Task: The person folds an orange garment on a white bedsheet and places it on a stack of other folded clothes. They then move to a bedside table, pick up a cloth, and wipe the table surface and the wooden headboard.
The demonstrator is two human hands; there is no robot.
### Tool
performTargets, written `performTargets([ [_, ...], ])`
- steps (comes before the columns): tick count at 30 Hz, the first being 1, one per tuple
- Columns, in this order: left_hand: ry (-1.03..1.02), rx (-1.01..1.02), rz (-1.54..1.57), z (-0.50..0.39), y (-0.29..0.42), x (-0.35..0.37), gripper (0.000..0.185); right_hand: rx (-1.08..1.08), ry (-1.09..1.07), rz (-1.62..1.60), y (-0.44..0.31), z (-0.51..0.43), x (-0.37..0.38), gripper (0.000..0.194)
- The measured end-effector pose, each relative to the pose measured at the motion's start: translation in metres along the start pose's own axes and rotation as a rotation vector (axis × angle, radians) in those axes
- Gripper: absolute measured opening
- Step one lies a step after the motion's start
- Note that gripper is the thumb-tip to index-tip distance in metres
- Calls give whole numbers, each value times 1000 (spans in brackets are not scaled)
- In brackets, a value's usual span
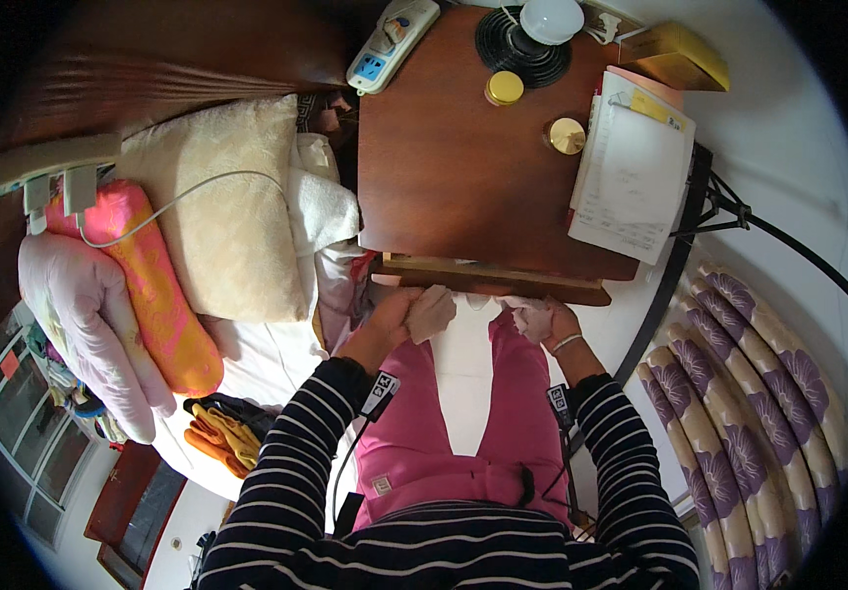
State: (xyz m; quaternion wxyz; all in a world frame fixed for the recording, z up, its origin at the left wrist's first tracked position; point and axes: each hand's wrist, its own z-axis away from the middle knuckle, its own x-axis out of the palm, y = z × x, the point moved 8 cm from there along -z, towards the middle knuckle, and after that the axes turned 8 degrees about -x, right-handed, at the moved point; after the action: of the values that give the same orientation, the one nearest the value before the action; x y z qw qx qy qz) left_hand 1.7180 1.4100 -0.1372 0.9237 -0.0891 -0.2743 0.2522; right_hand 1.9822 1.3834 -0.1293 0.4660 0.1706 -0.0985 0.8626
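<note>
In front of me stands a brown wooden bedside cabinet, its top drawer pulled out a little. My left hand is at the left end of the drawer front, closed around a crumpled pale cloth. Near the right end, my right hand grips another crumpled pale cloth. Whether the two cloths are one piece cannot be made out. The drawer's inside is mostly hidden; only a narrow gap shows.
A white power strip, a lamp, two gold-lidded jars and papers lie on the cabinet. Left is a bed with a cream pillow. Rolled flowered padding and a black stand stand right.
</note>
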Motion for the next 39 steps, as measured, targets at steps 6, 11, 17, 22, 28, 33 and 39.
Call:
performTargets([
  [6, 83, 126, -69, -7, 39, 22, 24, -319, 196, 246, -47, -24, -17, 18],
  [11, 170, 189, -68, -12, 63, 41, 20, -437, 88, 518, -79, -18, 7, 24],
  [17, -27, 364, -188, 38, 62, 52, 26, -418, -3, 556, -86, 15, 23, 33],
  [22, 87, 498, -261, 119, 56, 31, 33, -398, -15, 546, -104, 65, 20, 37],
  [28, 4, 345, -398, 164, 26, 44, 43, -558, 56, 602, -101, 144, 10, 36],
  [33, -94, 144, -758, 126, -28, 71, 60, -589, -153, 688, -11, 124, 41, 39],
  [39, -53, -31, -527, 87, -95, 41, 43, -103, -449, 838, 136, 64, 60, 44],
])
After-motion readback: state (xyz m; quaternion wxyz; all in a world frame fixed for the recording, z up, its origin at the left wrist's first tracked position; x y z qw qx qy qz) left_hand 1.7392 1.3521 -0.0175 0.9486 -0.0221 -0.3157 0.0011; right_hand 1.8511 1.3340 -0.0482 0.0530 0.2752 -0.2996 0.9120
